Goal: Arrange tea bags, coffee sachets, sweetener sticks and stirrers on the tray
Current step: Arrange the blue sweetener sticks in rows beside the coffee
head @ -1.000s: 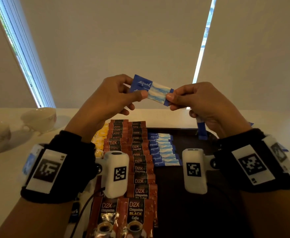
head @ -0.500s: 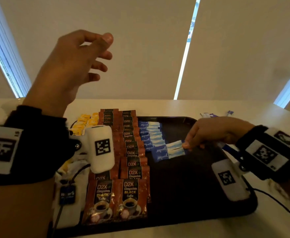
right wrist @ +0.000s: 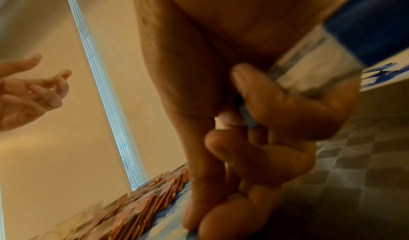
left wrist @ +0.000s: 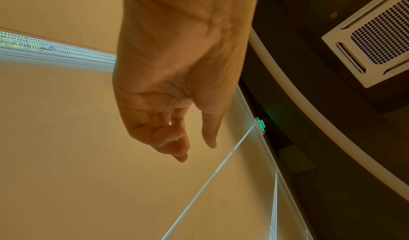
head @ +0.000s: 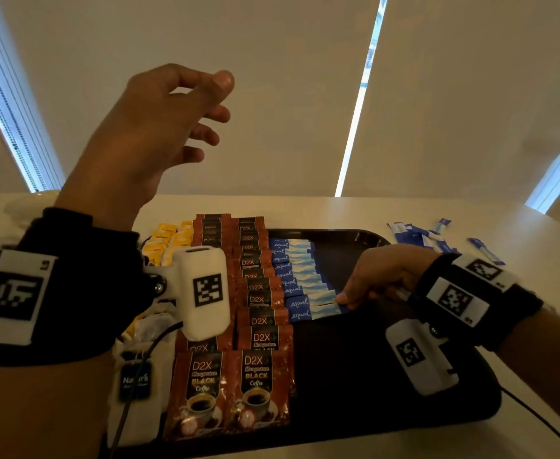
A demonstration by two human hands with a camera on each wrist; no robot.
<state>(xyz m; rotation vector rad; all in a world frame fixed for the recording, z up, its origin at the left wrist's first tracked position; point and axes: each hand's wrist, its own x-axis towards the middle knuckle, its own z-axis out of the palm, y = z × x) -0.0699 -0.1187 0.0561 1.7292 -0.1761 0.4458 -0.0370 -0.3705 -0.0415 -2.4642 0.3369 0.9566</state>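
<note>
Two coffee sachets (head: 229, 392) read "D2X BLACK Coffee"; the rows behind overlap, half hidden. On the tray (head: 388, 392), the right hand (head: 381, 276) pinches an "equal" sweetener stick (head: 315, 312). The left hand (head: 159, 134) hangs raised, loosely curled, empty.

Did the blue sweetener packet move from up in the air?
Yes. The blue sweetener packet went down onto the tray, joining the front of the blue row, right hand touching it.

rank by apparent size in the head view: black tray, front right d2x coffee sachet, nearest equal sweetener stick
1. Black tray
2. Front right D2X coffee sachet, though closeness to the camera enlarges it
3. Nearest Equal sweetener stick
</note>
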